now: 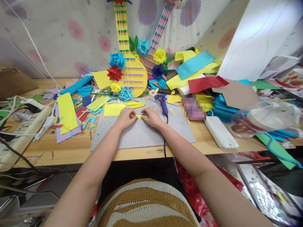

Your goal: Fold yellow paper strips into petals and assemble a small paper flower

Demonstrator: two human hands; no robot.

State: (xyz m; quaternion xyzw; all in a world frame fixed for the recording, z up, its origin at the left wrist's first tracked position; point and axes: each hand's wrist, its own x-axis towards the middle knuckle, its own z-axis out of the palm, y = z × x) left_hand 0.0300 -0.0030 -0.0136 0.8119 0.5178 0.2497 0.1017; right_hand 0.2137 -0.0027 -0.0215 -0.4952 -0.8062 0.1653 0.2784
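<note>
The person's left hand [127, 117] and right hand [151, 116] are over the grey cutting mat [139, 135], near each other, with the fingers bent inward. Between them there is a small folded yellow paper strip [140, 116]; each hand is pinching one end of it, and it seems to be close to the mat surface, though the view is small there. Just behind the left hand lies a yellow paper sheet [111, 110]. Just to the right of the right hand is a blue glue gun [163, 104], and its black cable [165, 142] goes down over the front edge of the wooden desk [80, 154]. Behind the hands stands a yellow paper lute [136, 74] with blue, red and yellow paper flowers on its left side. Farther to the right of the right hand there is a white power bank [221, 132]. Well to the left of the left hand lies a long yellow paper piece [67, 113] on a purple sheet [62, 135].
</note>
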